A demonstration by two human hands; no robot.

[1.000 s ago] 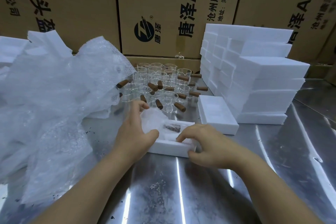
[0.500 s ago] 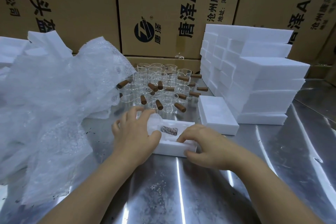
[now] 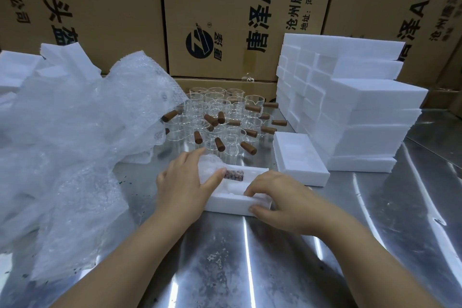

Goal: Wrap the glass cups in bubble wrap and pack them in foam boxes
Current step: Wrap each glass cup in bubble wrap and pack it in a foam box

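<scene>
Wrapped cup [image 3: 212, 170] lies in open foam box [image 3: 232, 205] on counter [image 3: 225, 257], brown handle showing through wrap. Left hand [image 3: 182, 182] presses it down, fingers fairly straight. Right hand [image 3: 282, 202] pinches box's near wall. Box not yet closed. Many bare glass cups [image 3: 220, 117] wait behind. Bubble wrap [image 3: 75, 145] heaped at left.

I am logging the foam box [image 3: 232, 204] as plain white, unmarked. The wrapped cup [image 3: 210, 165] in it is showing cloudy white, with its handle [image 3: 233, 174] coming through mottled brown. The bubble wrap [image 3: 75, 132] is reading translucent white with a fine dotted pattern. The glass cups [image 3: 220, 105] are looking clear, with reddish-brown handles. The foam stack [image 3: 362, 112] is showing white. The cardboard boxes [image 3: 225, 7] are showing tan with black lettering. The table [image 3: 250, 270] is gleaming silver with dark flecks.
</scene>
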